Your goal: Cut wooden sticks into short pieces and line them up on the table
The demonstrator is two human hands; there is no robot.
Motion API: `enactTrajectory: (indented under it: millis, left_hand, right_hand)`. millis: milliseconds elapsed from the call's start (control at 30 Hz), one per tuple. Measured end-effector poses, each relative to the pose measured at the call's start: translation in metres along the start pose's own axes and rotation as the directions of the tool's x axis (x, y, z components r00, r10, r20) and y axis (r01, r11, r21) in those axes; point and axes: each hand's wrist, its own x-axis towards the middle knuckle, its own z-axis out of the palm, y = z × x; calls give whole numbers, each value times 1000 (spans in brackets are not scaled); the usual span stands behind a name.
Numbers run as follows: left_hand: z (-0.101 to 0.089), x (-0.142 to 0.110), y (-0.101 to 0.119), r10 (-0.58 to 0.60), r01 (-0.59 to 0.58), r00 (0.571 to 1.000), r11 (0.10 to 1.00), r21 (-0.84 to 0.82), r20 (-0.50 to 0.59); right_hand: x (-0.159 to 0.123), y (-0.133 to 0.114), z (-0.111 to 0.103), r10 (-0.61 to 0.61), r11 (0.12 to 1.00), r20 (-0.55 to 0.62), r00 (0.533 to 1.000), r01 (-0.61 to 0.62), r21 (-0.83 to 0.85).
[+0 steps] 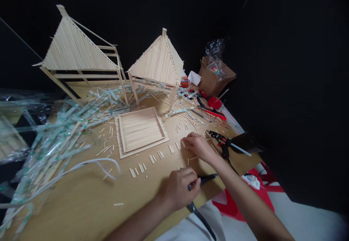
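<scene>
My left hand (pixel 181 188) is closed around a black-handled tool (pixel 203 221) that looks like pliers or cutters; its head is hidden by the fingers. Beyond it, my right hand (pixel 200 147) has its fingertips together at a short wooden stick (pixel 183 143) on the table. Short cut sticks (pixel 160 155) lie in small groups in a slanting row leading down to the left. Behind that row rests a flat panel of wooden sticks (pixel 143 130) with a raised frame on top.
Two stick-built house models (pixel 156 60) with steep roofs stand at the back. Plastic wrappers (pixel 73 121) and long sticks cover the left side. On the right are a glue gun (pixel 223 142), red-handled tools (pixel 215 102) and a cardboard box (pixel 211 79).
</scene>
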Motion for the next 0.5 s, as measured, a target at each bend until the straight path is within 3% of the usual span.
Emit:
enactTrajectory:
  millis: [100,167,500]
  left_hand:
    - [8,-5,-2,151,-148,988,979,138,-12]
    - [11,-6,-4,188,-185,982,966,178,-2]
    - [10,-5,-8,147,-147,989,975,170,12]
  right_hand:
    - [0,2,4,-51,999,-4,999,51,15]
    - [2,3,6,-72,997,-4,997,72,28]
    - [3,3,9,-76,994,-15,997,77,79]
